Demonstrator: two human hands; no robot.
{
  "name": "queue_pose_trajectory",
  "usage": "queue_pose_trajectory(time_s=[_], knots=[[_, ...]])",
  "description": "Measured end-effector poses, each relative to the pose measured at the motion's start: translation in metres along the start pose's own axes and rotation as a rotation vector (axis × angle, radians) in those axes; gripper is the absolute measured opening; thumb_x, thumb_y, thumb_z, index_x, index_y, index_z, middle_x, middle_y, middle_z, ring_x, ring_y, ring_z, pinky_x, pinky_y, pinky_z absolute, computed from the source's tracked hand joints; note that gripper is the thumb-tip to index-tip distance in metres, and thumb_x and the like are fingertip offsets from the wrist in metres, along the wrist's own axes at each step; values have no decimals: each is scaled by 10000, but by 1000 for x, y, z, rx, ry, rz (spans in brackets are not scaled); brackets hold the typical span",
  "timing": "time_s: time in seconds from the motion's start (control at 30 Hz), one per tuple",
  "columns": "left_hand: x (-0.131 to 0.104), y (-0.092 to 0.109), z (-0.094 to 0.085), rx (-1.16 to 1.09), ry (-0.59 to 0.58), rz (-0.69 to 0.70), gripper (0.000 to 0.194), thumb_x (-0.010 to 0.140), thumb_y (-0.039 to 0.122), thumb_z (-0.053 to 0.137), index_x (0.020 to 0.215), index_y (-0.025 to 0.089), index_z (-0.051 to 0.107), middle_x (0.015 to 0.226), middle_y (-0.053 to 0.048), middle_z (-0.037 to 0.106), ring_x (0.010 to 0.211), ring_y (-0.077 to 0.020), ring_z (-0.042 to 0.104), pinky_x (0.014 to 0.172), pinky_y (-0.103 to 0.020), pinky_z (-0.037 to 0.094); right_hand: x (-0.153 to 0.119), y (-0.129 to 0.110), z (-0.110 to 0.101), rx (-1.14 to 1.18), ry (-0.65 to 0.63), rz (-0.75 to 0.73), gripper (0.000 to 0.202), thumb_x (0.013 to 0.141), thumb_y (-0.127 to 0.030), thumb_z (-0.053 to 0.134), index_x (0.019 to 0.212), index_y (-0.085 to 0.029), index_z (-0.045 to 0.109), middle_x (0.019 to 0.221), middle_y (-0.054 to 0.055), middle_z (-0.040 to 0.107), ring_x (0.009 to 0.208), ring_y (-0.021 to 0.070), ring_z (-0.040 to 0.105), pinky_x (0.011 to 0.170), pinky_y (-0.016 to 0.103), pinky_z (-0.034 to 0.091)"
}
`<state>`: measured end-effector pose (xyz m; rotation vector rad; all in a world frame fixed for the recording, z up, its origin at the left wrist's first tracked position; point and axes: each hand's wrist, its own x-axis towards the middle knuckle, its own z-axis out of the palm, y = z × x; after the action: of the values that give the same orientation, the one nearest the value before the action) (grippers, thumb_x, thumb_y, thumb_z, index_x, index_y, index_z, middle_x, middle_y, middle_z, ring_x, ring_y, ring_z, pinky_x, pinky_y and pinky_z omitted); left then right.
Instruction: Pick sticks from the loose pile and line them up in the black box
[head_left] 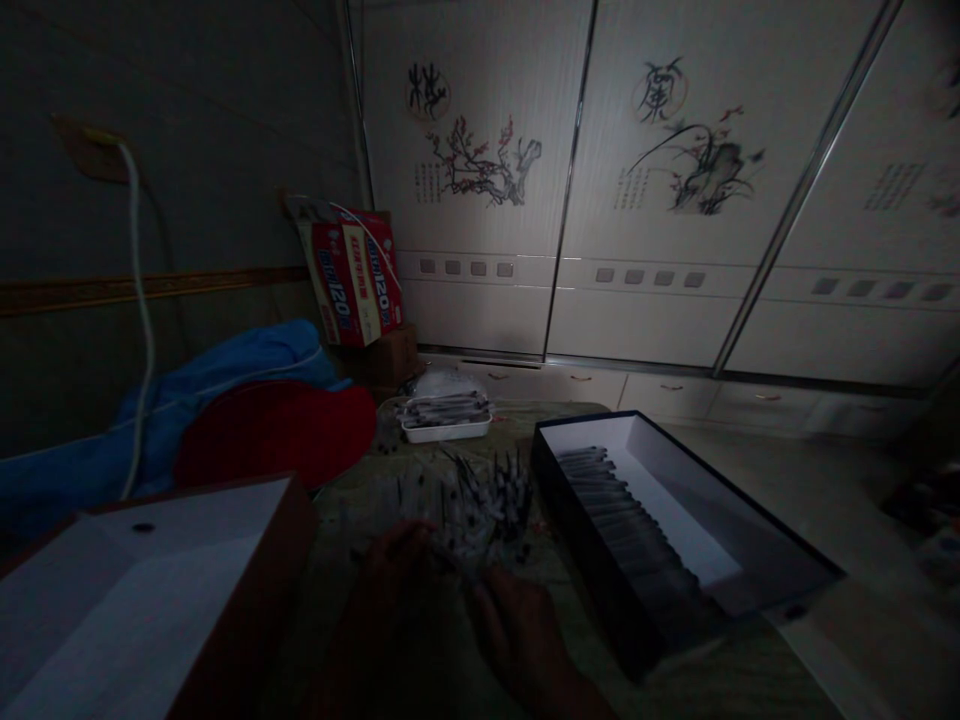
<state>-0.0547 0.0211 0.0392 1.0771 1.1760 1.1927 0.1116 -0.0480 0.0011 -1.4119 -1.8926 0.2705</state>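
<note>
Needed care: both hands [457, 610] at the sticks [480, 505] (finger state lost in the dark), box [750, 520] beside.

Very dim, murky, edge-warped view

Both hands, left hand [394, 580] and right hand [517, 625], are bare, sleeveless.
</note>
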Motion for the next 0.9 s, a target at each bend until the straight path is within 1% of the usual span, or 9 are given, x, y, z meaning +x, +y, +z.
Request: queue_pose_trajectory(time_s=[0.1, 0.2, 0.37, 0.43, 0.53, 0.6, 0.73, 0.8, 0.9], knots=[[-3, 0, 4, -89, 9, -40, 325, 597, 419, 709, 781, 151, 694, 615, 9, 625, 591, -141, 549, 554, -242, 437, 0, 0, 5, -77, -18, -23, 219, 928, -256, 354, 852, -208, 553, 690, 6, 629, 590, 121, 596, 535, 208, 312], [-4, -1, 5, -91, -15, -37, 337, 584, 410, 729, 792, 146, 709, 664, -15, 649, 626, -147, 565, 577, -246, 445, -1, 1, 11, -147, 66, -69, 222, 923, -233, 340, 809, -209, 529, 673, 5, 617, 580, 120, 581, 537, 216, 296], [-4, -5, 4, -103, -32, -59, 369, 623, 460, 687, 809, 142, 711, 584, -6, 604, 562, -150, 539, 533, -269, 436, -1, 3, 18, -296, 183, -166, 221, 914, -225, 336, 754, -215, 488, 609, 0, 583, 533, 134, 540, 531, 243, 272], [-5, -4, 3, -36, -11, -15, 335, 623, 429, 687, 805, 149, 721, 648, -35, 639, 637, -183, 573, 577, -290, 458, -1, 3, 19, -337, 213, -185, 220, 915, -221, 340, 742, -216, 476, 595, -2, 576, 516, 133, 527, 525, 247, 261], [-8, -1, 2, 111, 25, 96, 300, 554, 342, 734, 807, 179, 738, 821, -68, 689, 813, -233, 597, 701, -308, 476, 0, 3, 18, -356, 241, -208, 226, 918, -210, 331, 745, -216, 476, 587, 0, 576, 513, 135, 527, 525, 248, 261], [-9, 1, 2, 154, 23, 121, 297, 548, 340, 734, 804, 190, 741, 833, -65, 698, 822, -238, 600, 721, -312, 478, 0, 2, 18, -348, 233, -213, 232, 922, -212, 321, 760, -214, 487, 590, 5, 584, 516, 137, 535, 523, 245, 267], [-9, 1, 6, 74, 16, 42, 305, 652, 440, 648, 781, 176, 730, 721, -50, 687, 701, -204, 597, 639, -304, 485, -3, -1, 18, -239, 152, -127, 271, 935, -240, 289, 804, -203, 524, 604, 16, 602, 517, 129, 553, 510, 227, 283], [-9, 1, 9, 16, 12, 10, 337, 659, 475, 636, 770, 168, 718, 669, -35, 668, 640, -180, 579, 591, -287, 474, -4, -4, 17, -111, 83, -37, 302, 942, -261, 275, 823, -196, 545, 615, 18, 605, 524, 121, 557, 510, 214, 298], [-10, 5, 14, -55, 22, -18, 362, 628, 502, 658, 746, 162, 699, 581, -7, 620, 563, -151, 541, 523, -261, 444, -4, -11, 14, 166, 15, 111, 346, 947, -317, 273, 810, -191, 565, 645, 15, 598, 556, 111, 545, 529, 199, 327]])
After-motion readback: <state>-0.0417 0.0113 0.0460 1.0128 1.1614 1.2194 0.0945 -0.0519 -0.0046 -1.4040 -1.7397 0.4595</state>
